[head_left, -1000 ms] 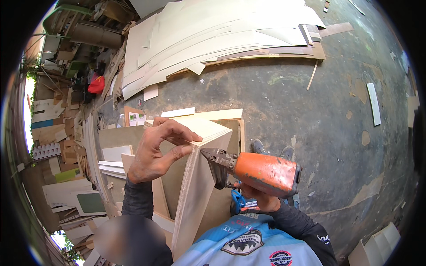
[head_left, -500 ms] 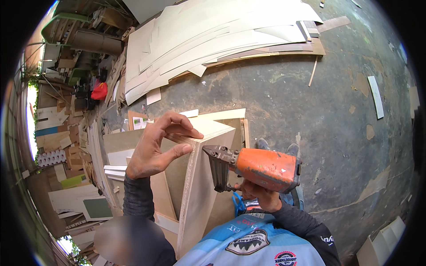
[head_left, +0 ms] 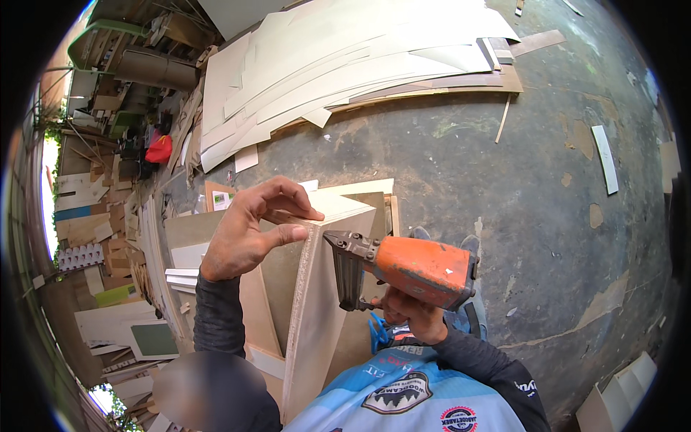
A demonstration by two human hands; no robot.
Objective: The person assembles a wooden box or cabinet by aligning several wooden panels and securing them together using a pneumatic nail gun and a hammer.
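A pale wooden box point(head_left: 322, 302) made of boards stands in front of me, its raw board edge running toward my body. My left hand point(head_left: 248, 229) curls over its far corner, thumb and fingertips pinching the board at the edge. An orange nail gun point(head_left: 425, 265) with a dark metal nose and magazine is in my right hand point(head_left: 414, 315), whose fingers wrap round the handle under the orange body. The nose tip points left, just beside the box corner by my left thumb. Whether the tip touches the wood I cannot tell.
Thin pale sheets point(head_left: 324, 72) lie stacked on the floor beyond the box. Wood offcuts and boards point(head_left: 108, 223) clutter the left side. A white strip point(head_left: 604, 160) rests on the concrete floor point(head_left: 533, 209) at right. A person's blurred head point(head_left: 209, 389) appears at the lower left.
The whole view has shifted slightly to the left. Both hands, the nail gun and the box keep nearly the same places relative to one another.
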